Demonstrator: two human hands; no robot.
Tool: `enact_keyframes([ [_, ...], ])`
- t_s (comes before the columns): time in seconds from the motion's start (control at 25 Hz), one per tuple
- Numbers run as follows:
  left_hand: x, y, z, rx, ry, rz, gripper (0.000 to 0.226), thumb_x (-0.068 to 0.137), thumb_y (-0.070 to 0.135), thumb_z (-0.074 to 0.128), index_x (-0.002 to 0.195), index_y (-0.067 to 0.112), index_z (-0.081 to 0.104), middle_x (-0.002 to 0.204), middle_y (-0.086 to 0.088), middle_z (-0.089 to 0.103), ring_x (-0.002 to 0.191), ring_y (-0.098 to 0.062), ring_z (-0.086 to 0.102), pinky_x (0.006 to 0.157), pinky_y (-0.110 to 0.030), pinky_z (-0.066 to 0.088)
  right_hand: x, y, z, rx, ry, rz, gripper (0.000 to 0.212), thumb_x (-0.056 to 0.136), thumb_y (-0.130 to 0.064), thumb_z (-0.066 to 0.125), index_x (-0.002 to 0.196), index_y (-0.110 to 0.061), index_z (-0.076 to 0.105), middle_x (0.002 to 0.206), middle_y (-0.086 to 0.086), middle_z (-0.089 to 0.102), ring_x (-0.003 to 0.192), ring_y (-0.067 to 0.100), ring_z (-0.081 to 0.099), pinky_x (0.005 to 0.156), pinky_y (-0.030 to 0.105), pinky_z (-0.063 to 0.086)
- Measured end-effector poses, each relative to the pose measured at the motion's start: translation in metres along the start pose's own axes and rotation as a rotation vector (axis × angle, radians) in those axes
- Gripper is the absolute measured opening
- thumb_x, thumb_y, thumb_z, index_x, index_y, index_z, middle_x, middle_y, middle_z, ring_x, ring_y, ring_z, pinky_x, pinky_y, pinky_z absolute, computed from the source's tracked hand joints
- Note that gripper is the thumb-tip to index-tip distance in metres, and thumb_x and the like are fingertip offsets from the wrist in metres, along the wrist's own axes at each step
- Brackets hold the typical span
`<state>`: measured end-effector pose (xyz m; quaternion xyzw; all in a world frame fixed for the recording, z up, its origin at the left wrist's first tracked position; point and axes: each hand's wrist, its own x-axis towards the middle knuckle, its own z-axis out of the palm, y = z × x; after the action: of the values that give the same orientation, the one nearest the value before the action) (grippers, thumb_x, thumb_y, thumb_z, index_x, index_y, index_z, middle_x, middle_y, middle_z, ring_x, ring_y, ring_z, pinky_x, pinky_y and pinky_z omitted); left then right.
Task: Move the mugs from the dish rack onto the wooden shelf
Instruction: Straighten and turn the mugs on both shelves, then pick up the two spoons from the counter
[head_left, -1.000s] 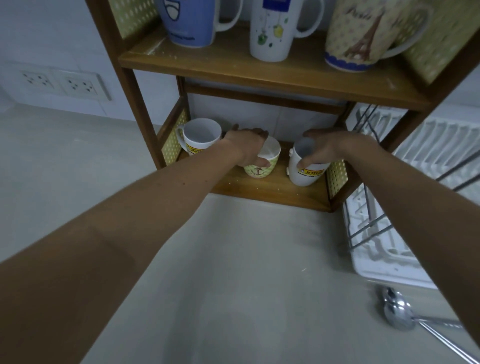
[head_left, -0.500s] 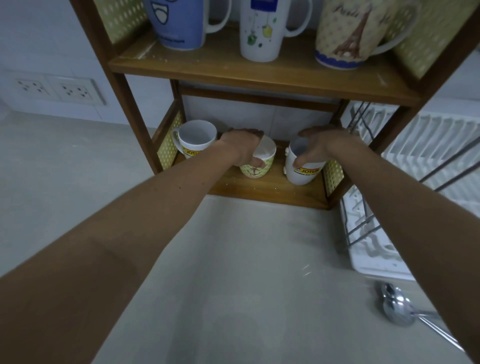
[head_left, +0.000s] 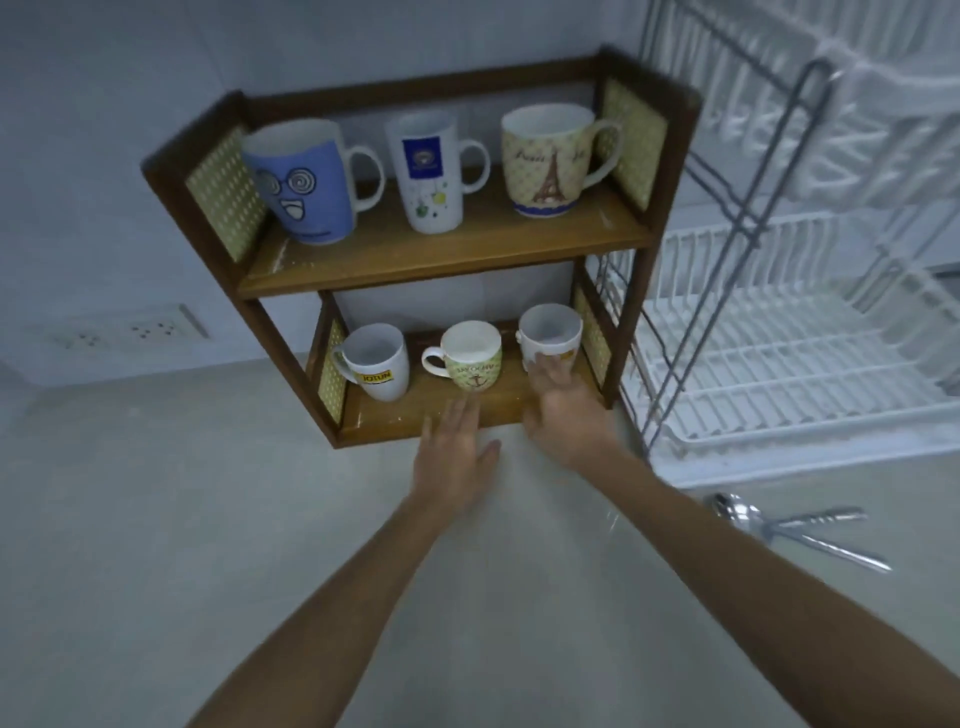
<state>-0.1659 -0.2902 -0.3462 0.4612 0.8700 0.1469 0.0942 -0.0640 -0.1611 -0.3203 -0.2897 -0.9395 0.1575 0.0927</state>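
Note:
The wooden shelf (head_left: 447, 249) has two levels. On top stand a blue face mug (head_left: 301, 182), a tall white mug (head_left: 428, 171) and an Eiffel Tower mug (head_left: 545, 158). Below stand a white Jotun mug (head_left: 376, 364), a green anchor mug (head_left: 471, 354) and a second white mug (head_left: 550, 332) at the right. My left hand (head_left: 452, 457) hovers open just in front of the green mug, holding nothing. My right hand (head_left: 561, 410) is open, its fingertips against the front of the right white mug.
A white dish rack (head_left: 779, 353) with a grey wire frame (head_left: 743, 218) stands right of the shelf, no mugs visible in it. Spoons (head_left: 779, 525) lie on the grey counter at the right. Wall sockets (head_left: 119, 332) sit at the left.
Both hands have let go of the green mug and the right white mug and drawn back toward me. The view has pulled back and tilted up, showing the whole shelf.

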Motion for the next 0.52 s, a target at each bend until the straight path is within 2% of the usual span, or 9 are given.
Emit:
enact_keyframes([
  [0.12,-0.035,0.026,0.026,-0.165,0.073,0.055,0.057,0.097,0.029,0.047,0.149,0.014,0.029,0.156,-0.003,0.031,0.146,-0.018,0.021,0.119,-0.04,0.011,-0.075,0.008,0.02,0.084,0.081,0.011,0.06,0.088,-0.011,0.053,0.144,-0.004,0.034,0.153,0.013,0.033,0.144,0.027,0.024,0.116,0.038,0.024],
  [0.24,-0.065,0.059,0.047,-0.297,0.142,0.19,0.046,0.089,0.014,0.057,0.135,0.009,0.052,0.138,-0.008,0.055,0.13,-0.025,0.048,0.112,-0.04,0.034,-0.139,0.035,0.023,0.082,0.207,0.061,0.053,0.077,0.003,0.062,0.129,0.002,0.054,0.136,0.019,0.054,0.13,0.037,0.046,0.105,0.05,0.04],
  [0.32,-0.081,0.083,0.062,-0.376,0.145,0.302,0.041,0.082,0.004,0.062,0.123,0.004,0.062,0.123,-0.012,0.065,0.116,-0.028,0.06,0.101,-0.039,0.046,-0.171,0.06,0.014,0.031,0.237,0.109,0.052,0.069,0.007,0.065,0.121,0.002,0.061,0.127,0.021,0.061,0.12,0.038,0.056,0.098,0.051,0.046],
  [0.4,-0.093,0.109,0.074,-0.405,0.108,0.378,0.039,0.082,0.003,0.06,0.12,0.005,0.065,0.119,-0.011,0.067,0.11,-0.028,0.062,0.098,-0.037,0.048,-0.191,0.087,-0.001,-0.005,0.267,0.159,0.051,0.066,0.009,0.065,0.117,0.001,0.064,0.121,0.02,0.064,0.113,0.037,0.06,0.093,0.05,0.05],
  [0.52,-0.109,0.147,0.089,-0.391,0.052,0.474,0.037,0.085,0.005,0.056,0.121,0.007,0.064,0.116,-0.01,0.067,0.104,-0.029,0.061,0.093,-0.037,0.048,-0.209,0.133,-0.025,-0.044,0.317,0.269,0.041,0.071,0.008,0.064,0.11,-0.002,0.068,0.113,0.018,0.067,0.106,0.037,0.063,0.086,0.05,0.052],
])
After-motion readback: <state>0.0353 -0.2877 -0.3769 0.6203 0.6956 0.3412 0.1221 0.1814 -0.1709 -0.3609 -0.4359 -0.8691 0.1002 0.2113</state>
